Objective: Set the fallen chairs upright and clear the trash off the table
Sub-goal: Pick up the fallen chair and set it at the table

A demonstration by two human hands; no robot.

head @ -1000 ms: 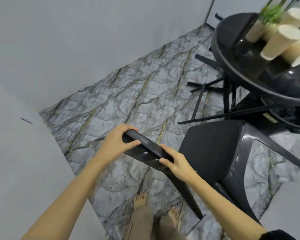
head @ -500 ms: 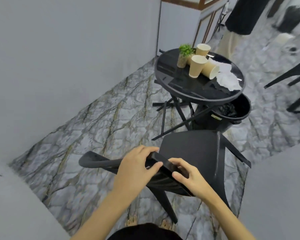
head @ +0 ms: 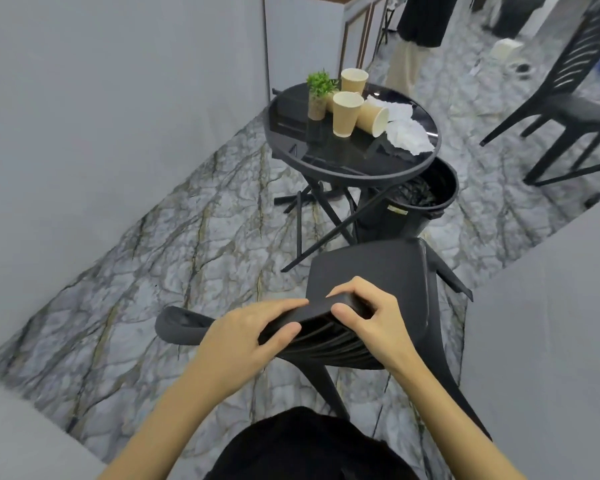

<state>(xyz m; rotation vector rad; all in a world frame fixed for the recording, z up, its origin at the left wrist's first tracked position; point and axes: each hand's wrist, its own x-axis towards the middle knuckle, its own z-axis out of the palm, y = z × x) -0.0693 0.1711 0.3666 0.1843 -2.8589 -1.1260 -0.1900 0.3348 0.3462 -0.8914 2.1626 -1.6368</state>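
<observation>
My left hand (head: 246,332) and my right hand (head: 371,318) are both curled shut around the top bar of the black chair (head: 371,289), low in the middle of the frame. A moment ago the chair leaned over more and I saw only a bit of the table. Now the seat looks almost flat, so I think this chair is nearly standing. The round table (head: 326,161) is in the upper middle, well apart from my hands. Three paper cups (head: 343,114) and crumpled paper (head: 407,133) sit on it, still to clear. The bin (head: 426,202) waits just beside the table.
</observation>
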